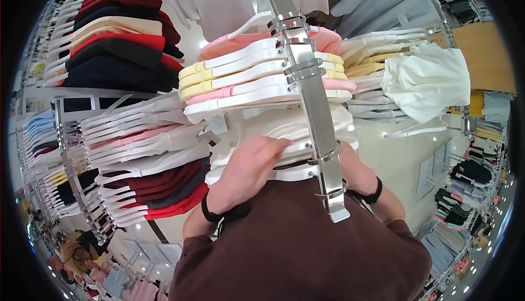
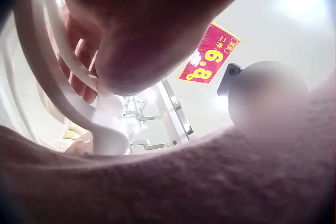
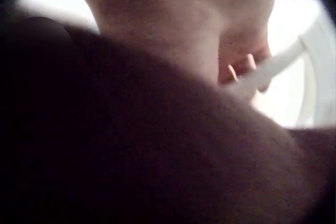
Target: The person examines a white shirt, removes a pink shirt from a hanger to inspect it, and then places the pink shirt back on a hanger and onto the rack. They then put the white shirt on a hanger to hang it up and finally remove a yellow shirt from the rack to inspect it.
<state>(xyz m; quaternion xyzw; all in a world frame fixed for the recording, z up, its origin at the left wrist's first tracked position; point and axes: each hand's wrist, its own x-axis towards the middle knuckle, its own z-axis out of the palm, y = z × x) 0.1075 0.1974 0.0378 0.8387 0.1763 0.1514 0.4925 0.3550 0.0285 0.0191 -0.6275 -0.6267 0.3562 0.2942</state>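
A row of white hangers with folded-over garments hangs from a metal rail (image 1: 306,93) right before the person. My left hand (image 1: 249,164) reaches over the cream garment (image 1: 279,128) from the left, its fingers pointing toward the rail. The left wrist view shows a white hanger (image 2: 63,85) between the thumb and the fingers behind it. On the rail's other side my right hand (image 1: 355,169) grips near the hanger's end, partly hidden by the rail. Fingertips curl behind a white hanger arm (image 3: 273,69) in the right wrist view. Dark bands circle both wrists.
Farther along the rail hang yellow and pink garments (image 1: 196,82). Racks of red and dark clothes (image 1: 126,44) stand left, with a white garment (image 1: 429,82) on the right. A red price sign (image 2: 210,56) hangs overhead. Metal rings (image 1: 303,68) sit along the rail.
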